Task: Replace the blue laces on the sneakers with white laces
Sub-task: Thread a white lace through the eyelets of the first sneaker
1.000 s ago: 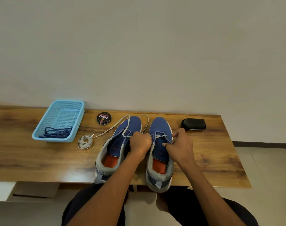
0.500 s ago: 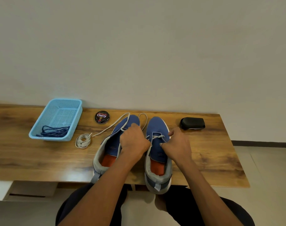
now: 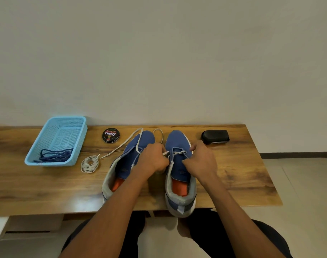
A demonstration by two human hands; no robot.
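Two blue sneakers stand side by side on the wooden table [image 3: 38, 187], toes toward the wall. The right sneaker [image 3: 179, 164] has a white lace [image 3: 177, 152] threaded across its upper eyelets. My left hand [image 3: 153, 159] pinches one end of that lace between the shoes. My right hand [image 3: 201, 161] grips the sneaker's right side at the eyelets. The lace's free part loops behind the toes and trails over the left sneaker [image 3: 125, 164]. A second white lace [image 3: 90, 163] lies coiled on the table. The blue laces [image 3: 54, 155] sit in a light blue basket [image 3: 47, 135].
A round black tin of shoe polish [image 3: 111, 135] lies behind the left sneaker. A black shoe brush [image 3: 214, 136] rests at the back right. The wall runs right behind the table. The right sneaker's heel overhangs the front edge above my lap.
My left hand has shifted slightly right toward the right sneaker's eyelets with the lace end. My right hand stays at the shoe's side. The sneakers have not moved.
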